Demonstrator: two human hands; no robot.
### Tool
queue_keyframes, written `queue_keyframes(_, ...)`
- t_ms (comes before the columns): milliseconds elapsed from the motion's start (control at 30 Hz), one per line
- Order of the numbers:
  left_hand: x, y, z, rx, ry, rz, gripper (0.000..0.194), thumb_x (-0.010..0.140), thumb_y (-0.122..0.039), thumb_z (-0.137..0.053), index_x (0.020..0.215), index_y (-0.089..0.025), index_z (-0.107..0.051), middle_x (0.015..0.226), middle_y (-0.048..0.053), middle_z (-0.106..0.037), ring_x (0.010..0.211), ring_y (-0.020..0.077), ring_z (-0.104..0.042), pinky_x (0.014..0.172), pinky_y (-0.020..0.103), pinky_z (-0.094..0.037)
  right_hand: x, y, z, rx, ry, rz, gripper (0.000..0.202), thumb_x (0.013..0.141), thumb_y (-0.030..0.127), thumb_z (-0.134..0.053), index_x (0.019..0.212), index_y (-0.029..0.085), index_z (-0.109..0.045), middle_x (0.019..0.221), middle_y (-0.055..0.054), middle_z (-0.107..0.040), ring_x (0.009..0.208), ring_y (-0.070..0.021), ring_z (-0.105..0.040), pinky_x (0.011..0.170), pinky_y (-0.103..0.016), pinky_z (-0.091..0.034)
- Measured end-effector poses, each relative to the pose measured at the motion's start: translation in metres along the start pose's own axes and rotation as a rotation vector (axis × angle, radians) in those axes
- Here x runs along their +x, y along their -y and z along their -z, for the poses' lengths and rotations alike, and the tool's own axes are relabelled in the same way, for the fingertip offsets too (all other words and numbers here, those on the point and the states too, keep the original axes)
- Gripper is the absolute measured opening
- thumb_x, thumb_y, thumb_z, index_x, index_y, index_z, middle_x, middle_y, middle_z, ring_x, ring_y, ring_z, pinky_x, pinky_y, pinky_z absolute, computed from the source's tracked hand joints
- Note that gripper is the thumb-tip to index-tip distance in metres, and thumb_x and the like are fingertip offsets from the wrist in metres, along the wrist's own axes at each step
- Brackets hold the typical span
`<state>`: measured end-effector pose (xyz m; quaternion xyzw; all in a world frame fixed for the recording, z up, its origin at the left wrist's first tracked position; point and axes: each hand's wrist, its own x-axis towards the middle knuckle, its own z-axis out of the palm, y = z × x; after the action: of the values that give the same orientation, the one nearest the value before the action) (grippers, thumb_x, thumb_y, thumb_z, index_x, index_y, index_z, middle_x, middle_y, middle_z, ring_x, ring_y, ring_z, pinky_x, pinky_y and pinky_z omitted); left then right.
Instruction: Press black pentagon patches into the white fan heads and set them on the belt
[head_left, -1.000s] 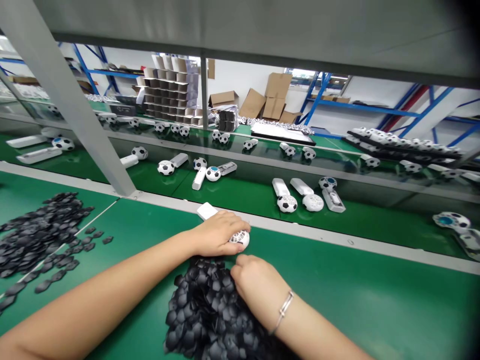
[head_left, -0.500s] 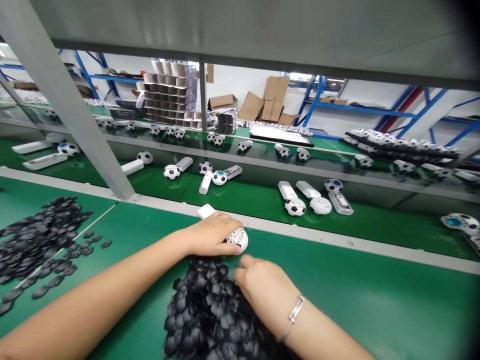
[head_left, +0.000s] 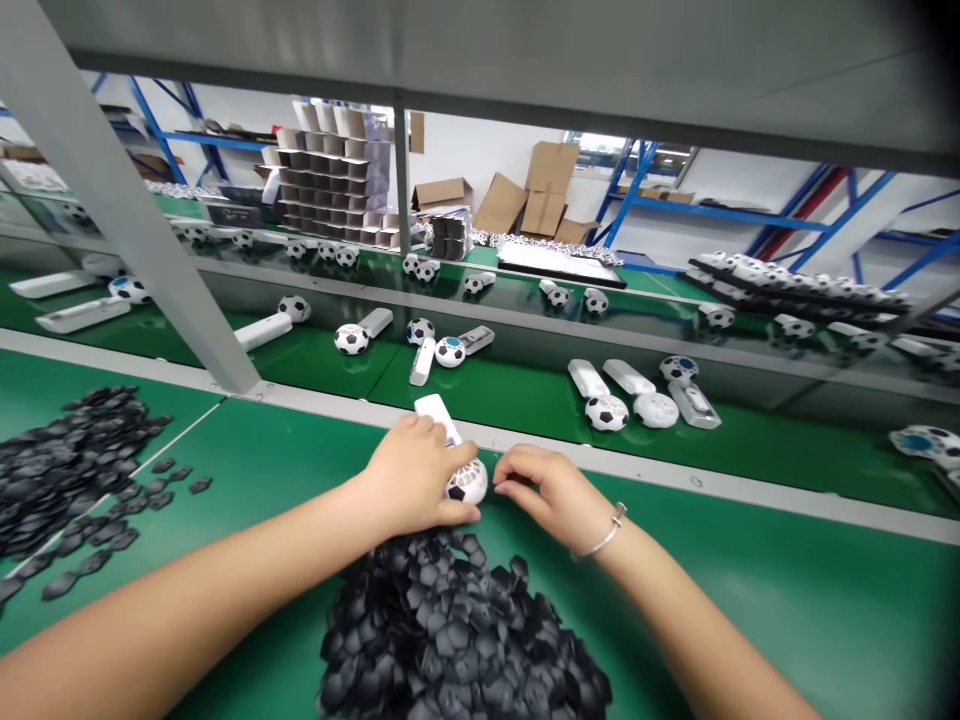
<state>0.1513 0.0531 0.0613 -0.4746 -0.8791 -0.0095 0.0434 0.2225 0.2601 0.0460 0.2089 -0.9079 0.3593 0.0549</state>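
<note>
Both hands at a football-shaped handheld fan on the green bench

Left hand (head_left: 409,478) gripping the fan (head_left: 465,481), white handle poking out behind fingers. Right hand (head_left: 547,490) fingertips pinched against the ball head. Heap of black patches (head_left: 457,640) just below; conveyor belt (head_left: 525,385) beyond

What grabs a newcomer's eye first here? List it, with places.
Front and centre, the left hand grips a white football-patterned handheld gadget, with the right hand at its round head. Just below lies a heap of small black plastic pentagon pieces on the green bench mat.
</note>
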Motion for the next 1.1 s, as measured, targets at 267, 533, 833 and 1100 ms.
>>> queue_keyframes(267,0.001,0.006,-0.001,-0.200,0.169,-0.126,0.048,0.068,-0.044,-0.063,0.113,-0.031,-0.052,0.073,-0.001,-0.062,0.063,0.0227,-0.058,0.053,0.028,-0.034,-0.001,0.009,-0.007,0.025,0.017,0.094,0.014,0.086,0.006,-0.059,0.086,0.017,-0.067,0.086,-0.004,-0.068,0.081,-0.0153,-0.062,0.075,-0.026,-0.048)
queue_keyframes(533,0.002,0.008,-0.002,-0.266,0.147,-0.184,0.051,0.080,-0.071,-0.047,0.106,-0.028,-0.056,0.076,0.002,-0.065,0.069,0.0241,-0.062,0.058,0.028,-0.036,-0.003,0.017,-0.019,-0.080,-0.047,0.015,0.008,0.084,0.010,-0.064,0.080,0.017,-0.065,0.080,-0.001,-0.064,0.075,-0.0141,-0.059,0.069,-0.024,-0.045)
queue_keyframes(833,0.010,0.038,-0.001,-0.430,0.219,-0.269,0.045,0.088,-0.051,-0.050,0.130,-0.034,-0.050,0.110,0.001,-0.066,0.094,0.0231,-0.063,0.076,0.027,-0.042,-0.010,0.036,-0.032,-0.135,0.130,-0.071,0.009,0.081,0.011,-0.066,0.084,0.018,-0.071,0.086,-0.002,-0.068,0.082,-0.0156,-0.061,0.075,-0.024,-0.045)
queue_keyframes(1100,0.006,0.035,0.005,-0.389,0.203,-0.279,0.052,0.080,-0.039,-0.056,0.131,-0.032,-0.048,0.122,0.002,-0.061,0.104,0.0253,-0.060,0.084,0.030,-0.044,-0.007,0.061,-0.058,-0.528,0.259,-0.074,0.015,0.089,0.012,-0.053,0.088,0.015,-0.068,0.088,-0.009,-0.067,0.085,-0.0232,-0.060,0.073,-0.034,-0.048)
